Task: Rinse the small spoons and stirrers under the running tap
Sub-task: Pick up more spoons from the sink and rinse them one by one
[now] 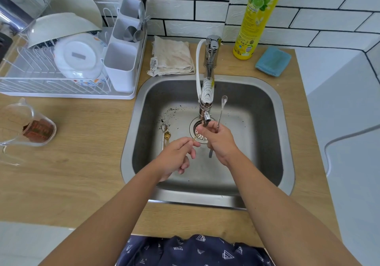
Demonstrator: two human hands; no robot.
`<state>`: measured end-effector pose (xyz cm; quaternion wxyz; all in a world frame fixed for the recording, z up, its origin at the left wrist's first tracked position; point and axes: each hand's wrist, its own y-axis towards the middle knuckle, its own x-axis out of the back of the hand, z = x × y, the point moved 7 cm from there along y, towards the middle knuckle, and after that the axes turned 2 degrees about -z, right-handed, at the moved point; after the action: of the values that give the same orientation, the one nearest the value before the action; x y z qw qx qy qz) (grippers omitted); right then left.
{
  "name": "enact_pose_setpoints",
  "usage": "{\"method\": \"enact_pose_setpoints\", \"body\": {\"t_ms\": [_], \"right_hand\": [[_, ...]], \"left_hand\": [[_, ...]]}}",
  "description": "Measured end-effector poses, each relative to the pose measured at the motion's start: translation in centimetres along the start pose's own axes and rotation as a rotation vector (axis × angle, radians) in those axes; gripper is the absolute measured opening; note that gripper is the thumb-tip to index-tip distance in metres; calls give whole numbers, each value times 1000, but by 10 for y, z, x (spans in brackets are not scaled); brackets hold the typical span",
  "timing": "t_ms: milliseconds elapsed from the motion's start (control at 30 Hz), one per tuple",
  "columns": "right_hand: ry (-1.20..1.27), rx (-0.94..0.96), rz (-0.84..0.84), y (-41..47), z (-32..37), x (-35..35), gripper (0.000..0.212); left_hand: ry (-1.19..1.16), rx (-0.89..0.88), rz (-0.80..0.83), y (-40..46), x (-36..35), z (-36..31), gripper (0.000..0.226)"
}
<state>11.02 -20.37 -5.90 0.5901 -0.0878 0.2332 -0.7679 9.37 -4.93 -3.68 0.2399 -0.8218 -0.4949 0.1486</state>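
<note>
Two hands over sink (pixel 284 125) centre — left hand (pixel 174 155) pinching gold stirrer (pixel 195 138), right hand (pixel 219 140) gripping silver spoon (pixel 222 109)

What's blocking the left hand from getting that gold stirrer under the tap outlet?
Nothing visible. The left hand pinches the gold stirrer just left of and below the tap outlet; only open sink lies between. The right hand, holding a long silver spoon, sits close on the other side.
</note>
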Motion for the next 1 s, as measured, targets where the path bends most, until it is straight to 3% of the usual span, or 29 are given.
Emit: {"method": "enact_pose_setpoints", "body": {"t_ms": [133,300,533,700,900,1000], "right_hand": [[-107,53,-18,2,1,2,16],[-151,54,31,-2,1,-4,12],[-71,26,87,-4,2,-9,13],[-53,-12,23,-2,-2,-7,16],[225,-102,227,-7,-5,-13,16],[144,-94,122,-2,-6,-8,19]], "left_hand": [[-17,42,2,-1,2,2,27],[-204,138,72,-5,0,3,25],[-361,193,112,-6,0,3,21],[-402,230,150,-7,-3,6,20],[-835,343,302,-15,-9,4,23],[-608,288,243,-13,-7,7,22]]}}
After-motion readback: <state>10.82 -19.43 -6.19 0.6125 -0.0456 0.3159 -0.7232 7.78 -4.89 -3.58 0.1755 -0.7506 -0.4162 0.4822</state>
